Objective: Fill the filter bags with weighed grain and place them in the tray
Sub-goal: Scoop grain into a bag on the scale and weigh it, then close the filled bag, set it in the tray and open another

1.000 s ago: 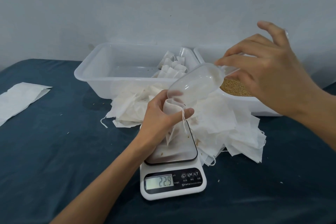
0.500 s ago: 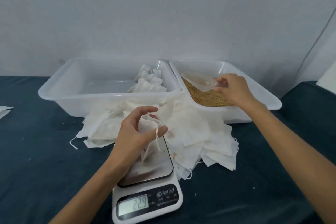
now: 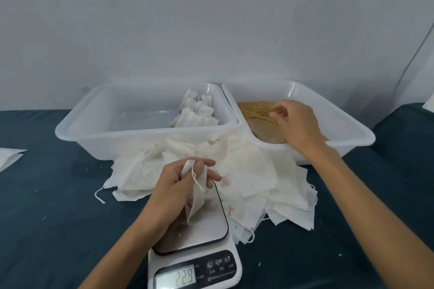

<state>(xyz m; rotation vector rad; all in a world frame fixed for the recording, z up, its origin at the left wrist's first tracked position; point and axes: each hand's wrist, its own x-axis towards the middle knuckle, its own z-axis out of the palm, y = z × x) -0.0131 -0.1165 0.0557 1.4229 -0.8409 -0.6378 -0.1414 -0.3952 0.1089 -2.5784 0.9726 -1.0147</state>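
Over dark cloth [image 3: 47, 195], left-hand fingers [image 3: 206, 175] pinch the filter bag [image 3: 196, 197].

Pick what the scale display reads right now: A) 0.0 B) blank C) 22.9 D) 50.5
C: the scale display shows 22.9, while the left hand holds the filter bag upright on its platform.
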